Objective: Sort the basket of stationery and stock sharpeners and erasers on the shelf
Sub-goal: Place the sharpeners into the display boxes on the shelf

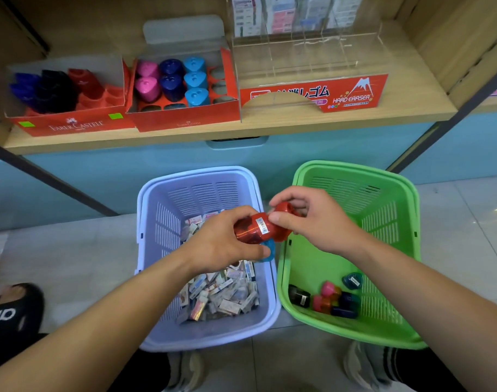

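Note:
Over the gap between two baskets, my left hand (pixel 224 244) grips a red sharpener (pixel 255 229) with a barcode sticker, and a blue sharpener (pixel 268 250) shows under its fingers. My right hand (pixel 312 222) pinches the red sharpener's right end. The lilac basket (pixel 199 332) holds a heap of small boxed erasers (pixel 221 295). In the green basket (pixel 394 281) lie several sharpeners (pixel 330 299): pink, black, dark blue and teal.
On the wooden shelf (pixel 213 134) stand two red Faber-Castell display boxes (pixel 71 123) (pixel 185 120) partly filled with sharpeners, and a clear acrylic eraser stand (pixel 312 66) with a red "Hard Eraser" label. A black shoe (pixel 15 306) sits at the left on the tiled floor.

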The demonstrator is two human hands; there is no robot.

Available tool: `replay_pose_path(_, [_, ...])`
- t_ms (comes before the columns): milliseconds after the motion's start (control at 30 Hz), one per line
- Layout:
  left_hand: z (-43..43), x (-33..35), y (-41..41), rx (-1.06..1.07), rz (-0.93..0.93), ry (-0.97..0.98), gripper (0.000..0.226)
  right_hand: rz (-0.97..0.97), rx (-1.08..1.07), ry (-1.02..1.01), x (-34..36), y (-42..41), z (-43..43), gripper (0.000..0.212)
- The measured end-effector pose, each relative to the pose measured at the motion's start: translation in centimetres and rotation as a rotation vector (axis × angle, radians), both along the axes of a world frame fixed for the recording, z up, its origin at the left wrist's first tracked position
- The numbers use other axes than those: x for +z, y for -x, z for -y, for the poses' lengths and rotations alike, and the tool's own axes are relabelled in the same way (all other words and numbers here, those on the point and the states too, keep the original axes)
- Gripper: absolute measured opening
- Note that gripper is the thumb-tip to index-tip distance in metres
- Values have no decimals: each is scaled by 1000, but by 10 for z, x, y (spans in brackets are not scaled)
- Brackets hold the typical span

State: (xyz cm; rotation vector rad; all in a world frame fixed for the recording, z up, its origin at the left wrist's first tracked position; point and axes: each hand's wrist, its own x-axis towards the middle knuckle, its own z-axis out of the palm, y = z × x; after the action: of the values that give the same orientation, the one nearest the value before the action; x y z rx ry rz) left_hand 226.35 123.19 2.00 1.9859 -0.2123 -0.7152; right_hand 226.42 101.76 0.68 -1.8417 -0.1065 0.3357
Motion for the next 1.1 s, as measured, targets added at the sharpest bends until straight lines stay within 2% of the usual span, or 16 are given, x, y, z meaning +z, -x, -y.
replay_pose_path(100, [-7, 6, -8, 64, -6, 23, 35, -10, -83, -25, 5, -4, 3, 11])
replay_pose_path(233, [-16, 15, -19, 164, 36, 26, 32, -43, -128, -100, 15, -10, 6, 18])
replay_pose_path(367, [-23, 30, -21, 220, 89, 26, 34, -63, -93, -125, 26, -10, 5, 36])
replay_pose_path(500, [-39, 58, -21, 267, 157, 31, 34, -69, -84, -146, 42, -12, -10, 37])
replay_pose_path(733, [-99, 107, -28, 324, 259, -46, 37, 128, -60, -109, 86, -53, -58, 34])
replay_pose_path(900, [-135, 107, -29, 465, 294, -43, 36, 180, -66, -83, 98, -92, -100, 30])
replay_pose_path(1100, [-168, 113, -54, 509, 398, -89, 42, 248, -75, -60, 101, -137, -160, 26])
